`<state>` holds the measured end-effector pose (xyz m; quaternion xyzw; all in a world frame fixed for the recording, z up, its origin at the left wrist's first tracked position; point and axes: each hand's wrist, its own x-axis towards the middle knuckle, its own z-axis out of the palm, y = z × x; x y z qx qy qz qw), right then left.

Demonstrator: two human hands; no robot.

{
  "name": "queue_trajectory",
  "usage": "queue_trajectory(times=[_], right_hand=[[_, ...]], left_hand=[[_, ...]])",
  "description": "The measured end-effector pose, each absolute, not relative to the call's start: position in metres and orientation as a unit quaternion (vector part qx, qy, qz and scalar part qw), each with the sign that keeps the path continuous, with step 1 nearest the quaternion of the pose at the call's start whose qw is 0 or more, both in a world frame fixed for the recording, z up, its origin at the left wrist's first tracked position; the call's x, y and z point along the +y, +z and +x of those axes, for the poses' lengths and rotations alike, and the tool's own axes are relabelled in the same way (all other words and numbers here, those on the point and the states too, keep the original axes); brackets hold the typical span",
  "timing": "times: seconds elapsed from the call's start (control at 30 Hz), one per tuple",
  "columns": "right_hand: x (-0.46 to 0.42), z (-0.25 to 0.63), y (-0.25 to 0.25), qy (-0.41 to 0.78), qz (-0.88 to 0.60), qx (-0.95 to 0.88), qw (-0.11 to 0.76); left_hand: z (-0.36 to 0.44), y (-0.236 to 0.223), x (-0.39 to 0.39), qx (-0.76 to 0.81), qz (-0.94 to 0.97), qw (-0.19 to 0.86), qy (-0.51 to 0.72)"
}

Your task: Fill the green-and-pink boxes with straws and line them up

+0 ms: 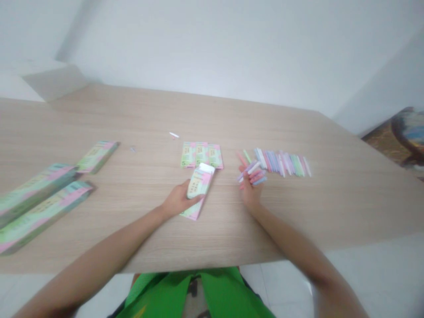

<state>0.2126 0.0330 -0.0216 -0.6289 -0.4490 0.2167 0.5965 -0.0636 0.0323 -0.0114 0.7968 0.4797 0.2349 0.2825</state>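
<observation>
On the counter (298, 212), three boxes (202, 154) lie flat just beyond the left grip (179, 199), pressed around a pink-and-green box (200, 185). The right grip (251, 190) pinches a bunch of coloured sticks (251, 171), beside a row of loose sticks (281, 163).

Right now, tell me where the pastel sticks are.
In the head view, the pastel sticks lie on the table, right of centre, just beyond the right hand, with three flat boxes to their left.

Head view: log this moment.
left hand: holds pink-green cardboard box | right hand: holds pastel chalk sticks | nearby: row of chalk sticks
</observation>
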Motion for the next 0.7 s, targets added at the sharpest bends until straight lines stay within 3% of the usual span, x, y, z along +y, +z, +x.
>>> queue_trajectory(times=[0.2, 0.33, 0.53, 0.7], right_hand=[[0.028, 0.201, -0.028, 0.348, -0.547, -0.334, 0.684], [0.039, 0.213, -0.011, 0.436, -0.543, -0.285, 0.659], [0.077, 0.263, 0.023, 0.3, -0.757, -0.41, 0.41], [0.098, 0.289, 0.025, 0.219, -0.775, -0.404, 0.434]], left_hand=[[-0.064, -0.011, 0.032, 0.474, 0.792, 0.299, 0.243], [-0.065, -0.01, 0.032, 0.476, 0.793, 0.295, 0.24], [-0.065, -0.011, 0.033, 0.476, 0.796, 0.291, 0.236], [-0.065, -0.008, 0.033, 0.478, 0.8, 0.284, 0.225]])
